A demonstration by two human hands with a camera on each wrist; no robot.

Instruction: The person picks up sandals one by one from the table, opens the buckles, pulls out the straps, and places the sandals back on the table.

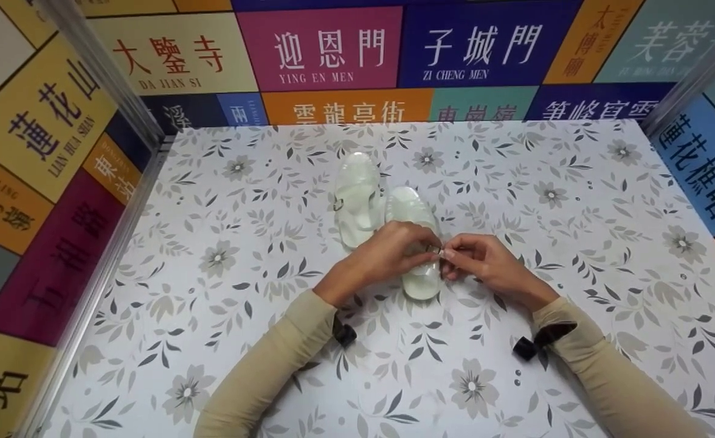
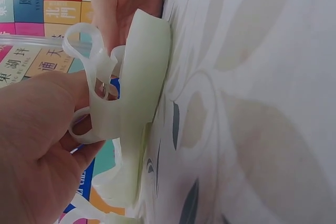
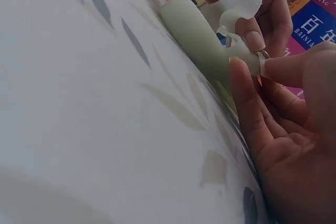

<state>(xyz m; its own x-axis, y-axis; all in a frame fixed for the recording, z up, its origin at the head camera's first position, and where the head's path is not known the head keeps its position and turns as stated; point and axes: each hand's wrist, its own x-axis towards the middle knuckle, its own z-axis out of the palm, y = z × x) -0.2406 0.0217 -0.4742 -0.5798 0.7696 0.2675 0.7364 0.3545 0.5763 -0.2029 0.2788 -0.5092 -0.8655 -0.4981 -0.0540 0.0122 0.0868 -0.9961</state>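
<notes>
A pale, translucent sandal (image 1: 421,289) lies on the patterned table under both hands, its sole edge (image 2: 144,51) facing the left wrist camera. My left hand (image 1: 388,252) reaches over it from the left and grips its strap (image 2: 102,114) close to a small metal buckle (image 3: 264,54). From the right, my right hand (image 1: 482,261) pinches the strap end at this buckle between thumb and fingers. The two hands' fingertips nearly meet at the sandal's right side. The matching sandal (image 1: 357,194) lies just to the left and farther back, with a buckle on its left side.
The table (image 1: 272,377) has a white cover with grey flowers and leaves. Upright panels with coloured Chinese lettering (image 1: 327,48) stand behind it and along both sides. Dark wrist bands with small cameras (image 1: 344,334) sit at both sleeve cuffs.
</notes>
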